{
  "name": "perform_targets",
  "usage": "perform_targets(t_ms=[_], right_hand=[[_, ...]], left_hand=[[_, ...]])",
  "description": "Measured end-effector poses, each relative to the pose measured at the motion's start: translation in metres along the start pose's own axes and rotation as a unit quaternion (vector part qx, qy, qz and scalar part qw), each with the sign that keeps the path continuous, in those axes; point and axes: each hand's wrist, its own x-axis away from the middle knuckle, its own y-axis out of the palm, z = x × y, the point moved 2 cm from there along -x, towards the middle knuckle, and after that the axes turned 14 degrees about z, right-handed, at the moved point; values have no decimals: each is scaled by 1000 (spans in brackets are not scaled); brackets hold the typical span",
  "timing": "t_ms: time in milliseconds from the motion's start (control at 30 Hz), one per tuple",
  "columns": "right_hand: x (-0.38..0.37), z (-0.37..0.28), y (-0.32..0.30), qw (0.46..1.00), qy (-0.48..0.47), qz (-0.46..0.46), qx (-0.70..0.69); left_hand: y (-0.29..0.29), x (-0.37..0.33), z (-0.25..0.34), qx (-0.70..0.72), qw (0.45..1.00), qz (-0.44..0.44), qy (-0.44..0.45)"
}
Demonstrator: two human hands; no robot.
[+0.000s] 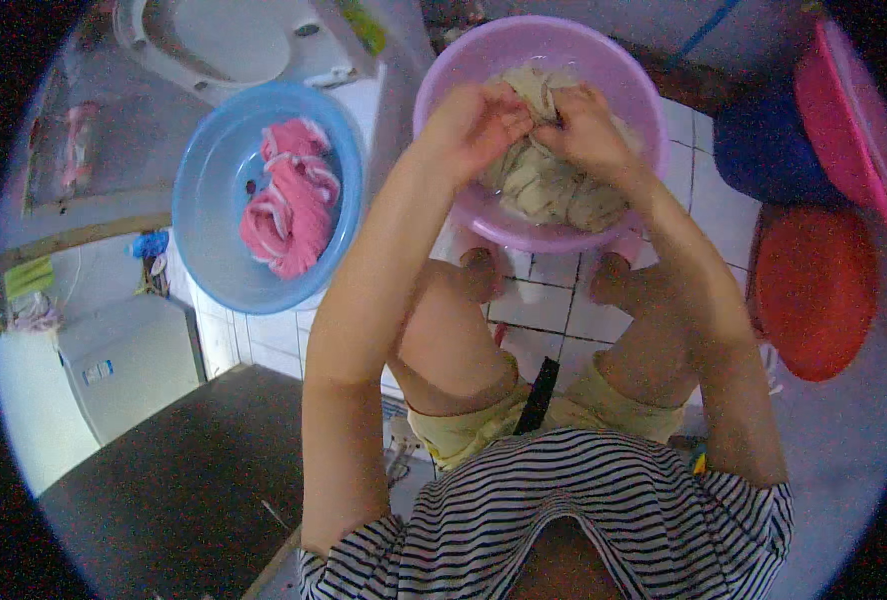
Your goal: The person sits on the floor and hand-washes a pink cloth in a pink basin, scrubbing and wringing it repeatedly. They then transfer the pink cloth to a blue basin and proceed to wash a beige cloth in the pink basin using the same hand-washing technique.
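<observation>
A wet beige cloth garment (pixel 554 185) lies bunched in a pink-purple basin (pixel 439 85) in front of me, with some water around it. My left hand (pixel 484 120) is at the cloth's left side, fingers curled and closed on a fold. Opposite it, my right hand (pixel 589 125) grips the same cloth, its thumb pointing toward the left hand. Between the two hands a piece of the fabric is raised. The lower part of the garment rests against the near wall of the basin.
Left of the basin, a blue basin (pixel 199 220) holds a pink cloth with white trim (pixel 299 210). A toilet seat (pixel 204 40) is behind it. At right stand a red basin (pixel 819 290), a dark blue one (pixel 774 150) and a bright pink one (pixel 854 120). White floor tiles (pixel 544 310) lie beneath.
</observation>
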Motion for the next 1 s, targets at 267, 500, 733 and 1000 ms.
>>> perform_targets(t_ms=[267, 500, 733, 1000], right_hand=[[-16, -4, -55, 755, 355, 66, -547], [-12, -37, -89, 676, 378, 48, -630], [-24, 12, -100, 541, 412, 103, -726], [4, 112, 9, 974, 213, 68, -32]], left_hand=[[-14, -36, -26, -312, 924, 19, 218], [-49, -85, -40, -527, 751, -49, 395], [-23, -13, -23, -400, 903, -48, 149], [-12, -35, -13, -508, 766, 177, 352]])
